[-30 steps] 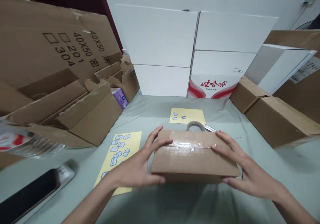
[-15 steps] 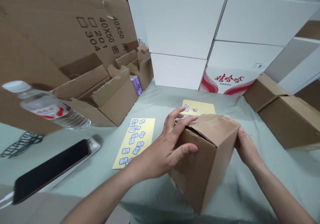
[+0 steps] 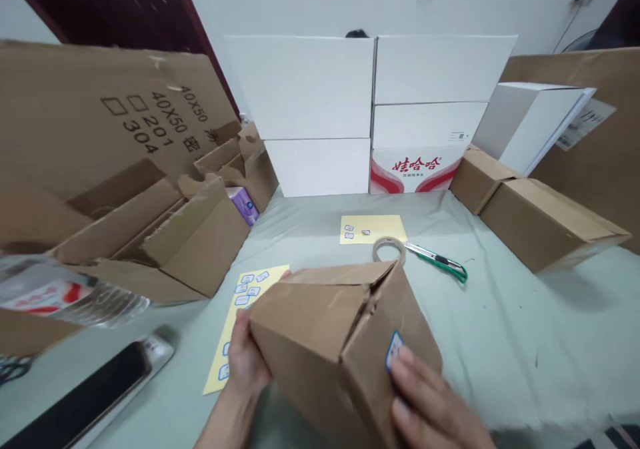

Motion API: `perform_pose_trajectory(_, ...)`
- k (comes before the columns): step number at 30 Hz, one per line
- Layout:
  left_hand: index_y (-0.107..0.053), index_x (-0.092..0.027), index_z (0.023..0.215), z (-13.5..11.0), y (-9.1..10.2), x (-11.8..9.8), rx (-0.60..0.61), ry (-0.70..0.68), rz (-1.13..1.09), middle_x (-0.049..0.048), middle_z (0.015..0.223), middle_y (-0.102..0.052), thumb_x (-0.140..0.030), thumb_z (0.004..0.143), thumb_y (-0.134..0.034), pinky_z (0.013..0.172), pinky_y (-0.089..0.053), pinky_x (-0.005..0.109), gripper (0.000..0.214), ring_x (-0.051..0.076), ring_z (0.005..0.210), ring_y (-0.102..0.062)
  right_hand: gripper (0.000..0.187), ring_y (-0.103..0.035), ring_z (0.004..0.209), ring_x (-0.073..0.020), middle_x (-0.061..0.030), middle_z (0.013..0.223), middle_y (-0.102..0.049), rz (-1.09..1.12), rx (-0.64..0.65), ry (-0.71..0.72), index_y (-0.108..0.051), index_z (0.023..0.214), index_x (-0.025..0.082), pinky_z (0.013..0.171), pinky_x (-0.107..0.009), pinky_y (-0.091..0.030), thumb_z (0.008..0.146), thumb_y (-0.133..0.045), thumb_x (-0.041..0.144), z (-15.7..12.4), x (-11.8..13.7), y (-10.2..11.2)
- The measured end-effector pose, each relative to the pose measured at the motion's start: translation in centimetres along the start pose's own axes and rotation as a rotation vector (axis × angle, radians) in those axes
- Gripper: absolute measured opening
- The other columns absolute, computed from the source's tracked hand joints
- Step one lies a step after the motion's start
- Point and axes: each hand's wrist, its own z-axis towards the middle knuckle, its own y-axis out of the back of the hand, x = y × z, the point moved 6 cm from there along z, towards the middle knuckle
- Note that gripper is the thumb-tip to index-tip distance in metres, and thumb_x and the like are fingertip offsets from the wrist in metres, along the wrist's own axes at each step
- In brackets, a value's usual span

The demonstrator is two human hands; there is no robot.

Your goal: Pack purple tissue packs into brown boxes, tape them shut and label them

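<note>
A small brown cardboard box (image 3: 320, 349) is tilted in the air low in the view, with its unsealed flaps meeting along the top corner. My left hand (image 3: 244, 359) grips its left side, and the fingers are hidden behind it. My right hand (image 3: 425, 402), slightly blurred, presses its fingers on the box's right face beside a blue-edged white sticker (image 3: 394, 350). Beyond the box, a tape roll (image 3: 389, 250) lies next to a green utility knife (image 3: 437, 262). A yellow sheet with blue-edged stickers (image 3: 234, 332) lies partly under the box.
A second yellow sheet (image 3: 373, 229) lies on the pale green cloth (image 3: 530, 329). A phone (image 3: 85, 402) and plastic bottle (image 3: 65, 295) are at left, before open cardboard boxes (image 3: 195, 235). White cartons (image 3: 320, 89) stand behind; brown boxes (image 3: 545, 225) stand at right.
The box has rolled over, showing the sticker on its right face. My right hand has shifted lower, and the tape roll and knife now show beyond the box.
</note>
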Motion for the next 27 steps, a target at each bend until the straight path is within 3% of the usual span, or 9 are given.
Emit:
perform_pose_trajectory(1,-0.053,-0.025,0.139,0.4,-0.3,0.4,0.003,0.039,-0.069,0.0082,0.127,-0.068,-0.077,0.074,-0.055,0.1,-0.051,0.046,0.084,0.037,0.122,-0.059,0.058,-0.065,0.115,-0.0255,-0.0064,0.123,-0.07,-0.017,-0.02,0.073,-0.05,0.143,0.028,0.092,-0.035,-0.058,0.087,-0.066,0.028,-0.2,1.0,-0.5)
perform_pose_trajectory(4,-0.064,-0.021,0.128,1.2,-2.3,1.1,0.126,0.145,-0.158,0.0099,0.114,-0.074,-0.074,0.074,-0.056,0.1,-0.05,0.048,0.076,0.037,0.117,-0.063,0.053,-0.072,0.101,-0.0254,-0.0054,0.108,-0.075,-0.099,-0.076,0.102,-0.055,0.138,0.029,0.084,-0.034,-0.062,0.087,-0.067,0.023,-0.4,1.9,-1.2)
perform_pose_trajectory(7,-0.064,-0.018,0.127,1.5,-4.2,0.8,0.266,0.174,-0.158,0.0113,0.114,-0.074,-0.067,0.075,-0.059,0.101,-0.048,0.048,0.072,0.038,0.117,-0.063,0.04,-0.072,0.099,-0.0261,-0.0061,0.105,-0.076,-0.138,-0.102,0.188,-0.061,0.131,0.026,0.081,-0.034,-0.063,0.09,-0.062,0.027,-0.2,2.3,-0.7)
perform_pose_trajectory(10,-0.062,-0.015,0.129,2.0,-4.8,0.4,0.279,0.173,-0.162,0.012,0.117,-0.073,-0.063,0.074,-0.061,0.103,-0.047,0.047,0.073,0.038,0.117,-0.063,0.033,-0.072,0.101,-0.0236,-0.0051,0.103,-0.077,-0.136,-0.084,0.216,-0.065,0.125,0.024,0.082,-0.029,-0.063,0.092,-0.06,0.027,0.1,2.5,0.3)
perform_pose_trajectory(14,-0.061,-0.012,0.129,3.0,-4.8,0.5,0.274,0.177,-0.172,0.0141,0.119,-0.072,-0.059,0.073,-0.063,0.105,-0.045,0.047,0.073,0.038,0.118,-0.062,0.034,-0.072,0.102,-0.0227,-0.0037,0.106,-0.076,-0.136,-0.053,0.113,-0.065,0.123,0.03,0.083,-0.032,-0.064,0.09,-0.064,0.025,-0.5,2.2,1.2)
perform_pose_trajectory(19,-0.065,-0.012,0.124,2.8,-4.8,0.8,0.26,0.138,-0.171,0.0143,0.118,-0.072,-0.06,0.068,-0.069,0.103,-0.046,0.047,0.074,0.04,0.119,-0.061,0.035,-0.064,0.107,-0.0298,-0.0108,0.113,-0.067,-0.159,-0.192,-0.107,-0.064,0.123,0.032,0.08,-0.044,-0.061,0.088,-0.063,0.03,-1.1,0.7,2.8)
perform_pose_trajectory(21,-0.067,-0.014,0.121,2.4,-4.8,0.8,0.245,0.112,-0.167,0.0128,0.116,-0.073,-0.06,0.065,-0.072,0.102,-0.047,0.047,0.073,0.04,0.118,-0.061,0.039,-0.06,0.104,-0.0293,-0.0133,0.11,-0.06,-0.123,-0.21,-0.216,-0.062,0.127,0.028,0.076,-0.042,-0.059,0.089,-0.063,0.035,-0.9,0.1,3.5)
perform_pose_trajectory(23,-0.07,-0.016,0.117,1.9,-4.7,0.8,0.228,0.088,-0.161,0.0113,0.113,-0.075,-0.061,0.061,-0.074,0.101,-0.049,0.047,0.072,0.041,0.118,-0.061,0.043,-0.057,0.099,-0.0257,-0.0126,0.107,-0.054,-0.053,-0.145,-0.322,-0.057,0.131,0.025,0.074,-0.036,-0.056,0.09,-0.062,0.035,-0.5,-0.4,3.9)
perform_pose_trajectory(27,-0.072,-0.019,0.115,1.0,-4.4,0.7,0.187,0.05,-0.133,0.0098,0.11,-0.075,-0.062,0.059,-0.075,0.099,-0.051,0.047,0.071,0.041,0.118,-0.061,0.034,-0.056,0.101,-0.0204,-0.0103,0.111,-0.052,0.056,-0.04,-0.438,-0.056,0.125,0.027,0.079,-0.026,-0.053,0.092,-0.061,0.03,0.4,-0.9,4.7)
